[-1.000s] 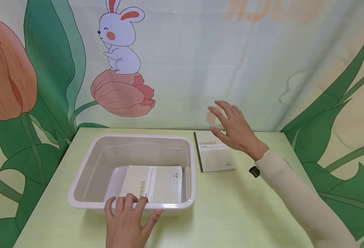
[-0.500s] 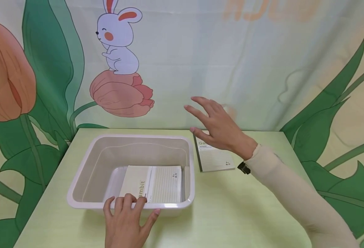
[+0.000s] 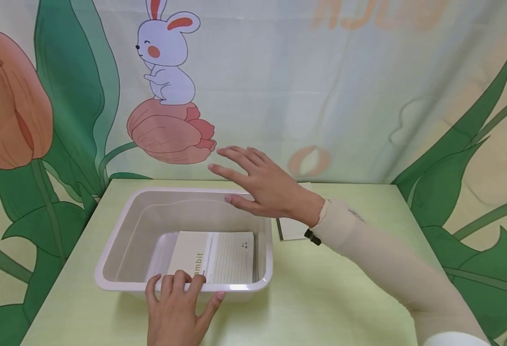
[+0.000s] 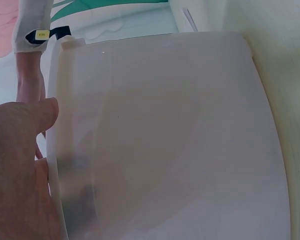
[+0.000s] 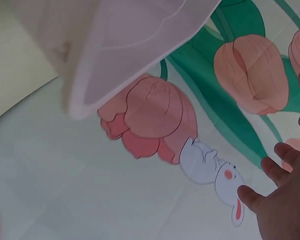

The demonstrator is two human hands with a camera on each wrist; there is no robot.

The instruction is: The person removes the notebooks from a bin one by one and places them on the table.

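My left hand [image 3: 177, 307] grips the near rim of a beige plastic basin [image 3: 114, 230], fingers over the edge and thumb on the outside. In the left wrist view, the thumb [image 4: 45, 115] lies at the rim beside the smooth outer wall. Inside the basin, toward its right side, lies a Gambit notebook [image 3: 232, 254] with a lined cover; edges beneath it hint at more. My right hand [image 3: 264, 187] is held above the basin's far right corner, fingers spread and holding nothing. Behind that wrist, another notebook [image 3: 291, 229] lies on the table, mostly covered.
The pale green table [image 3: 340, 288] extends to the right of the basin. Behind it hangs a cloth backdrop [image 3: 253, 96] printed with tulips and a rabbit. A black clasp [image 3: 312, 237] sits at the right wrist.
My right hand has moved left, from over the table notebook to above the basin's far right corner. My left hand and the basin have stayed in place.
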